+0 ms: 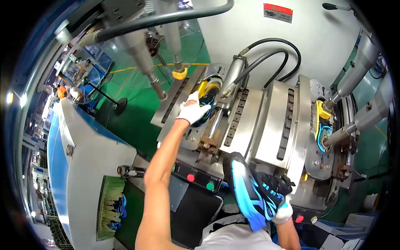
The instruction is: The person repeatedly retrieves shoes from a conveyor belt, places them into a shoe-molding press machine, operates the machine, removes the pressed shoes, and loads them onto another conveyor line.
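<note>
My left hand [193, 112], in a white glove, reaches to the machine's left station. Its thumb is spread away from the fingers and it touches a dark shoe with blue edging [207, 100], beside a yellow pad [202, 89]. The glove covers part of that shoe. Low in front of my body, my right hand [284, 211], also gloved, is closed around a black and blue sneaker [266, 193]. The sneaker is tilted, its blue and black sole turned to the left. Most of the fingers are behind the shoe.
The steel press [275, 125] has a right station with a yellow pad [323, 110] and a blue-edged part. Cylinders and a black hose [166, 17] hang overhead. A red button [190, 178] and a green button [210, 186] sit in front. More blue shoes [121, 206] lie in an opening at left.
</note>
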Demonstrator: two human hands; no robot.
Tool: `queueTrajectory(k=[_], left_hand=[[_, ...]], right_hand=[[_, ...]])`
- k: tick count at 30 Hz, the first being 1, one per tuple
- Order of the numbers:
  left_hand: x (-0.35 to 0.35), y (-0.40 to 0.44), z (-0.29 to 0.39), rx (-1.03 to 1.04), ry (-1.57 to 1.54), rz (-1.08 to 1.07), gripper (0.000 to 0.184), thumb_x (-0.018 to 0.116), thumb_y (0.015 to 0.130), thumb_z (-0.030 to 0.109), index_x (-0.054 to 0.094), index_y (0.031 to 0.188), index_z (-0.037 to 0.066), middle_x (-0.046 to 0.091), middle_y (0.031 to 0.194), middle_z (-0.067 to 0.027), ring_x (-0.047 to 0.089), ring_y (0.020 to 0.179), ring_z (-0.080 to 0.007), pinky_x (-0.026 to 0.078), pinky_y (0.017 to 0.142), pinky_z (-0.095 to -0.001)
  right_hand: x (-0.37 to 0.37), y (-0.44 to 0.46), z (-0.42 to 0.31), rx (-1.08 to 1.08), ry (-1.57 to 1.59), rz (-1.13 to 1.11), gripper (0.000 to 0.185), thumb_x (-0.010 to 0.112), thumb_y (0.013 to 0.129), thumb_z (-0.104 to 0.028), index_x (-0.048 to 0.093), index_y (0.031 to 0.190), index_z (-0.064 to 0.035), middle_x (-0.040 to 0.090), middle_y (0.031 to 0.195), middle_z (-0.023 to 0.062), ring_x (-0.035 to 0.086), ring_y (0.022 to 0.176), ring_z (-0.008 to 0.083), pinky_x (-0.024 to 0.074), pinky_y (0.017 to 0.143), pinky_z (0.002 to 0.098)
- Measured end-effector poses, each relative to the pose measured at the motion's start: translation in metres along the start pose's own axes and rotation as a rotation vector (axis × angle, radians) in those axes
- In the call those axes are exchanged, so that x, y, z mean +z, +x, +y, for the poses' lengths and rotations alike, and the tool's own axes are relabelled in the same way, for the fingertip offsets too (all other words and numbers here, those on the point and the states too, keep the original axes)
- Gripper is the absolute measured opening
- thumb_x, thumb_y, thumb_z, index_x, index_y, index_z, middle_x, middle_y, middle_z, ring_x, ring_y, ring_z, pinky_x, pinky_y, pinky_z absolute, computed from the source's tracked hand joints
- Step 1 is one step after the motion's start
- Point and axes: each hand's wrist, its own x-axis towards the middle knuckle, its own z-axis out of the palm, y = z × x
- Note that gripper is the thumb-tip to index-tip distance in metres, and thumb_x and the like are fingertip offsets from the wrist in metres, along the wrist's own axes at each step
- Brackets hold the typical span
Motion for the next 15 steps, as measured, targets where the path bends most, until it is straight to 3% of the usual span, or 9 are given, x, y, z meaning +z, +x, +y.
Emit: queueTrajectory(k=[1, 3, 4, 5, 7, 9, 12, 13, 15], left_hand=[[0.022, 0.011, 0.002, -0.032, 0.071, 0.049, 0.090, 0.073, 0.083, 0.053, 0.040, 0.151, 0.003, 0.047, 0.150, -0.0251, 0.045, 0.141, -0.0386, 0.037, 0.116, -0.0468], [0.050, 0.024, 0.008, -0.134, 0.155, 0.043, 0.078, 0.075, 0.083, 0.052, 0.049, 0.139, 0.005, 0.059, 0.133, -0.0243, 0.059, 0.125, -0.0406, 0.044, 0.105, -0.0525], [0.070, 0.034, -0.004, -0.143, 0.172, 0.145, 0.069, 0.077, 0.081, 0.050, 0.053, 0.129, 0.006, 0.063, 0.126, -0.0242, 0.064, 0.115, -0.0411, 0.048, 0.099, -0.0539], [0.069, 0.040, -0.004, -0.117, 0.177, 0.108, 0.068, 0.078, 0.080, 0.048, 0.053, 0.127, 0.006, 0.062, 0.126, -0.0245, 0.064, 0.116, -0.0408, 0.049, 0.098, -0.0539], [0.053, 0.046, -0.006, -0.075, 0.132, 0.092, 0.065, 0.080, 0.077, 0.043, 0.055, 0.123, 0.005, 0.063, 0.125, -0.0249, 0.063, 0.116, -0.0407, 0.050, 0.097, -0.0539], [0.009, 0.049, 0.001, -0.156, 0.045, 0.020, 0.070, 0.078, 0.076, 0.044, 0.053, 0.129, 0.005, 0.063, 0.127, -0.0249, 0.061, 0.120, -0.0409, 0.048, 0.102, -0.0515], [-0.047, 0.014, -0.004, -0.161, -0.072, 0.138, 0.079, 0.078, 0.075, 0.046, 0.051, 0.137, 0.005, 0.062, 0.132, -0.0248, 0.060, 0.123, -0.0413, 0.048, 0.104, -0.0499], [-0.066, -0.010, -0.005, -0.145, -0.084, 0.218, 0.079, 0.078, 0.076, 0.048, 0.053, 0.137, 0.005, 0.063, 0.131, -0.0249, 0.061, 0.123, -0.0403, 0.048, 0.104, -0.0489], [-0.110, -0.079, 0.002, -0.091, -0.173, 0.353, 0.069, 0.079, 0.079, 0.044, 0.059, 0.128, 0.000, 0.066, 0.123, -0.0247, 0.065, 0.116, -0.0381, 0.050, 0.100, -0.0446]], right_hand=[[-0.001, -0.004, 0.002, -0.023, -0.015, -0.015, 0.066, 0.056, 0.102, -0.026, 0.032, 0.157, -0.0009, 0.039, 0.159, 0.0206, 0.044, 0.142, 0.0349, 0.0312, 0.123, 0.0468], [0.012, -0.009, 0.000, -0.101, 0.007, 0.055, 0.082, 0.068, 0.094, -0.031, 0.029, 0.158, 0.0008, 0.035, 0.161, 0.0223, 0.041, 0.145, 0.0358, 0.0283, 0.124, 0.0463], [0.022, -0.010, 0.003, -0.122, 0.162, 0.154, 0.089, 0.074, 0.090, -0.034, 0.029, 0.158, 0.0022, 0.034, 0.162, 0.0230, 0.040, 0.146, 0.0358, 0.0277, 0.124, 0.0458], [0.028, -0.007, -0.005, -0.071, 0.148, 0.156, 0.103, 0.084, 0.080, -0.034, 0.027, 0.157, 0.0056, 0.033, 0.162, 0.0247, 0.038, 0.147, 0.0371, 0.0276, 0.124, 0.0481], [0.036, 0.001, 0.000, -0.116, 0.228, 0.240, 0.098, 0.085, 0.078, -0.022, 0.031, 0.154, 0.0080, 0.047, 0.151, 0.0251, 0.052, 0.134, 0.0394, 0.0431, 0.113, 0.0513], [0.040, 0.010, 0.009, -0.119, 0.246, 0.320, 0.085, 0.080, 0.081, -0.017, 0.036, 0.150, 0.0079, 0.056, 0.142, 0.0249, 0.063, 0.122, 0.0398, 0.0548, 0.103, 0.0538], [0.036, 0.026, 0.018, -0.053, 0.129, 0.370, 0.073, 0.074, 0.086, -0.018, 0.042, 0.147, 0.0066, 0.059, 0.139, 0.0235, 0.064, 0.122, 0.0371, 0.0547, 0.104, 0.0518], [0.046, 0.037, 0.018, -0.035, 0.153, 0.349, 0.066, 0.073, 0.086, -0.013, 0.046, 0.146, -0.0024, 0.060, 0.137, 0.0164, 0.063, 0.122, 0.0340, 0.0514, 0.106, 0.0535], [0.068, 0.066, 0.021, -0.029, 0.137, 0.333, 0.060, 0.072, 0.090, -0.014, 0.048, 0.144, -0.0021, 0.063, 0.133, 0.0138, 0.064, 0.121, 0.0310, 0.0525, 0.105, 0.0513]])
